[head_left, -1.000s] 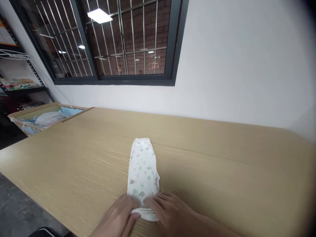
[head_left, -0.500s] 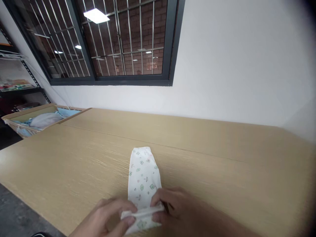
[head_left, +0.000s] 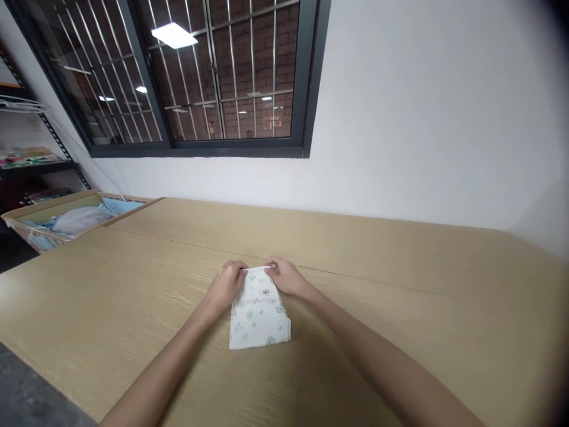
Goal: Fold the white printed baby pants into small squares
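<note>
A small white garment [head_left: 259, 311] with a little green print lies folded in half on the wooden table [head_left: 400, 296]. My left hand [head_left: 228, 281] pinches its far left corner with the fingers closed. My right hand [head_left: 287, 276] pinches the far right corner in the same way. Both arms reach forward across the table, and the folded edge lies toward me.
A cardboard box [head_left: 31, 214] with pale blue and white cloth in it stands at the table's left end. Dark shelving [head_left: 26, 160] is behind it. A barred window [head_left: 200, 77] sits in the white wall beyond the table.
Both hands picked up the near end of the long garment and carried it away from me onto the far end, halving its length.
</note>
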Motion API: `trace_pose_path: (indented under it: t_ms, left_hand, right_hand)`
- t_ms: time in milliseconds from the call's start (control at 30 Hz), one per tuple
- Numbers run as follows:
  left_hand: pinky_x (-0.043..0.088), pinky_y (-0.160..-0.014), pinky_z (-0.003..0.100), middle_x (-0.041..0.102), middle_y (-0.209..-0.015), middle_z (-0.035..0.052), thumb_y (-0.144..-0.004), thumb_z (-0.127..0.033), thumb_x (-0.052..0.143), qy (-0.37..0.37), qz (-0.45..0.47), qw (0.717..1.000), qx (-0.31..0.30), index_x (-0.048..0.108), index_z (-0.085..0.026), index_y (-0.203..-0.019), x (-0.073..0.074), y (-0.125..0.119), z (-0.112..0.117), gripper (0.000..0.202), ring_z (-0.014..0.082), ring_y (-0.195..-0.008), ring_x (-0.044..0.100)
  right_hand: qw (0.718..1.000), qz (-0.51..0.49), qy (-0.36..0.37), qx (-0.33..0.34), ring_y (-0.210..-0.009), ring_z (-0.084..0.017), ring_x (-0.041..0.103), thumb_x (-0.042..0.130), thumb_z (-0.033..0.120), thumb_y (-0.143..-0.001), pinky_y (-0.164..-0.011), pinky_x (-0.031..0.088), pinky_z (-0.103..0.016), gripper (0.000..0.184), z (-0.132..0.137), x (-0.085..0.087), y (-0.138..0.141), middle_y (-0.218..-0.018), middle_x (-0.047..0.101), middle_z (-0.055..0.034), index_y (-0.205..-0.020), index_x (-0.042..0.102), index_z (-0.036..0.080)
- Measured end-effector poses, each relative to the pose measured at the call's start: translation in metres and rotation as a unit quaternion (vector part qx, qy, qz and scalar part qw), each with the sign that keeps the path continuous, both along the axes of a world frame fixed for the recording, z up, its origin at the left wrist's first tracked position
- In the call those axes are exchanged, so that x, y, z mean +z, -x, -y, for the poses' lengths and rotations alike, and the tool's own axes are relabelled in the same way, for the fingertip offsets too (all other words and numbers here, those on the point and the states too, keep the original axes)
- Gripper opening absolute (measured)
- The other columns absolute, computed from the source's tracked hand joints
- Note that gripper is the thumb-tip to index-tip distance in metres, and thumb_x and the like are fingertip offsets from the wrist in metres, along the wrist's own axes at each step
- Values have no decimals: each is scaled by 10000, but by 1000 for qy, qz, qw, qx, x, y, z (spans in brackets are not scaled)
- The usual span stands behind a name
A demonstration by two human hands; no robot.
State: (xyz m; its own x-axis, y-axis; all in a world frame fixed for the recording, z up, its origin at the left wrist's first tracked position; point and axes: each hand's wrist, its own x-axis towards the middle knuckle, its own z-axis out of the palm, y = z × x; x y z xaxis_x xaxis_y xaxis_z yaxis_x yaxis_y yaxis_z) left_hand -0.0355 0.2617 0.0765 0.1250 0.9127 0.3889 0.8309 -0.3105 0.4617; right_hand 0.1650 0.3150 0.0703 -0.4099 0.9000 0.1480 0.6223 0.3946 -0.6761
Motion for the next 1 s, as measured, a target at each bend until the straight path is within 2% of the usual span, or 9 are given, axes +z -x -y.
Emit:
trace_pose_path:
  t_ms: [133,200,267,333,400,500,733,867,1000]
  left_hand:
    - [463,-1011,504,638,-1210,164,-989,-226,463,-35,-46,998,22,607,-131,-1191,-2,-16,37,266,307,-1148,586]
    - [501,-988,517,627,-1271,169,-1000,-303,468,-63,-99,993,13,580,-142,-1253,-14,-30,74,320,325,-1166,592]
    - [535,-960,525,625,-1305,181,-981,-348,484,-100,-179,979,-3,538,-143,-1343,-37,-46,111,419,347,-1187,599]
    - [586,-851,518,655,-1241,225,-915,-381,534,-150,-227,962,28,598,-102,-1285,-68,-58,141,468,398,-1152,621]
    - [595,-808,552,713,-1100,213,-864,-412,588,-193,-246,948,55,691,-128,-1151,-97,-66,157,417,409,-1043,668]
    - [581,-812,599,749,-1018,171,-826,-397,644,-205,-247,945,63,747,-199,-1083,-126,-71,163,340,392,-948,697]
    - [590,-829,565,734,-1049,246,-819,-497,645,-174,-268,942,105,754,-94,-1051,-134,-71,159,478,446,-1049,678]
    - [605,-791,522,642,-1271,299,-853,-480,629,-201,-324,919,96,653,-55,-1252,-131,-66,158,583,460,-1101,662]
    - [611,-804,506,609,-1321,305,-871,-471,613,-191,-329,920,95,606,-47,-1307,-127,-65,158,608,450,-1118,659]
  right_hand:
    - [997,5,-78,-16,-1181,-254,597,466,236,-1013,-1019,461,-398,274,10,-2,0,-1253,634,-162,-1227,601,131]
    - [987,9,-153,44,-1305,-261,510,428,301,-1045,-1114,391,-433,359,30,5,-2,-1377,566,-160,-1350,538,150]
    - [968,21,-188,162,-1401,-270,428,410,374,-1059,-1169,342,-454,443,55,13,-3,-1498,490,-142,-1452,469,178]
    - [946,34,-162,280,-1465,-271,359,408,415,-1061,-1200,315,-454,503,82,19,0,-1608,370,-109,-1525,398,220]
    - [919,35,-124,373,-1492,-254,324,425,416,-1059,-1216,308,-427,531,102,20,5,-1648,296,-76,-1560,350,257]
    - [886,19,-103,452,-1505,-225,302,470,398,-1047,-1243,271,-365,549,116,9,13,-1611,374,-58,-1565,357,254]
    - [895,95,-143,411,-1515,-225,272,398,400,-1073,-1255,209,-446,502,83,-29,18,-1578,428,-82,-1539,409,213]
    - [900,134,-198,365,-1515,-270,271,375,486,-1066,-1232,228,-509,547,48,-38,20,-1627,318,-108,-1552,385,235]
    - [910,157,-211,321,-1532,-252,222,340,518,-1064,-1250,175,-495,584,12,-40,21,-1636,298,-82,-1577,335,238]
